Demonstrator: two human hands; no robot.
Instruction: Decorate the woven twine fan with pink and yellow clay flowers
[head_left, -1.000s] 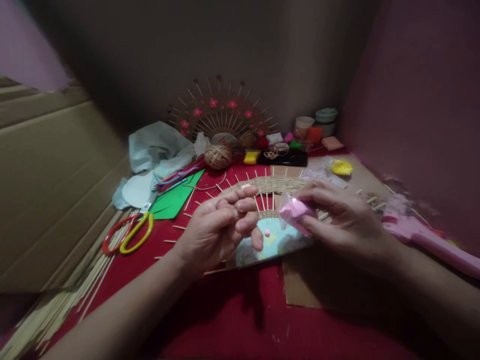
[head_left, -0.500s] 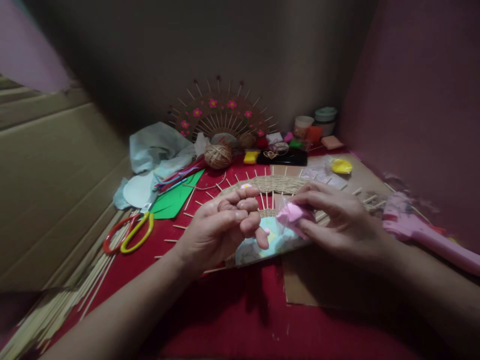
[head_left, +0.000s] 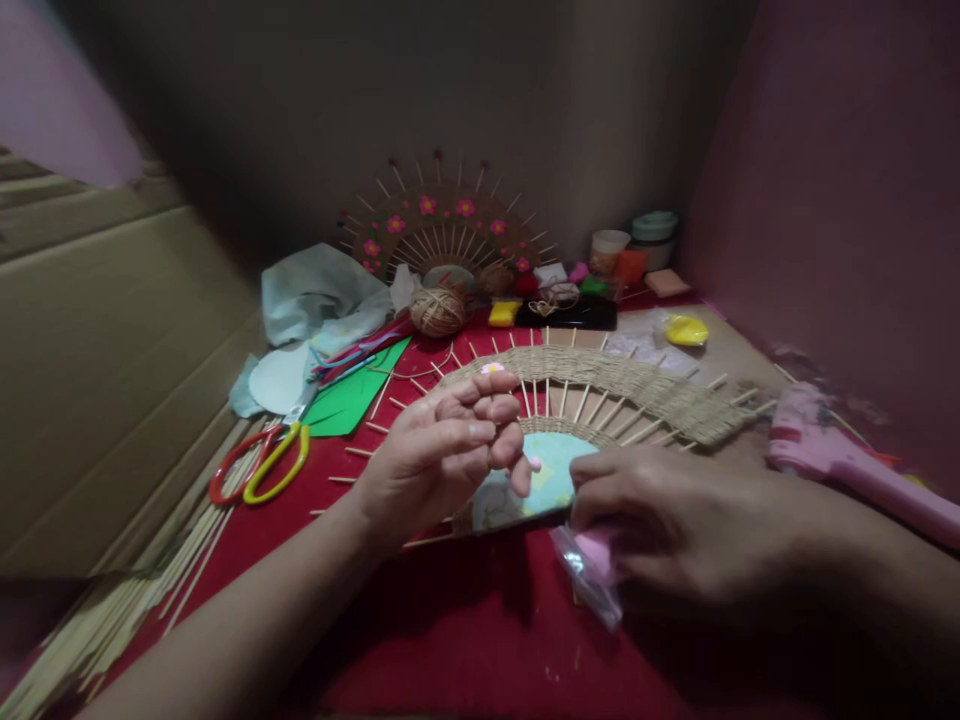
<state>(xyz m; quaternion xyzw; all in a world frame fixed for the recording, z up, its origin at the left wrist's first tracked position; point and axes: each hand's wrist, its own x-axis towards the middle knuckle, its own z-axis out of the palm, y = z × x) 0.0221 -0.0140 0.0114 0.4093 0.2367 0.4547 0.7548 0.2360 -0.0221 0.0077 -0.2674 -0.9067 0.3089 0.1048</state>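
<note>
My left hand (head_left: 457, 440) is held palm up with its fingers loosely bent and apart, over the left part of a woven fan (head_left: 645, 385) of thin sticks and twine. A small pink ball (head_left: 535, 464) shows beside its fingertips; whether it touches the hand or lies on the fan's pale blue base (head_left: 555, 455), I cannot tell. In my right hand (head_left: 667, 520) is a clear plastic packet of pink modelling clay (head_left: 596, 555), gripped by the fingers at the fan's front edge. A pink-and-white flower (head_left: 493, 368) with a yellow centre sits on the woven band.
Scissors (head_left: 259, 465) with red and yellow handles lie at left, near loose sticks (head_left: 161, 560) and green foam sheet (head_left: 352, 395). Behind stand a twine ball (head_left: 438, 311) and a flowered fan (head_left: 450, 215). A yellow clay packet (head_left: 686, 330) and pink glue gun (head_left: 847, 455) lie right.
My right hand has moved down and toward me with the pink clay packet, turning so its back shows. More of the woven fan is uncovered. My left hand has hardly moved.
</note>
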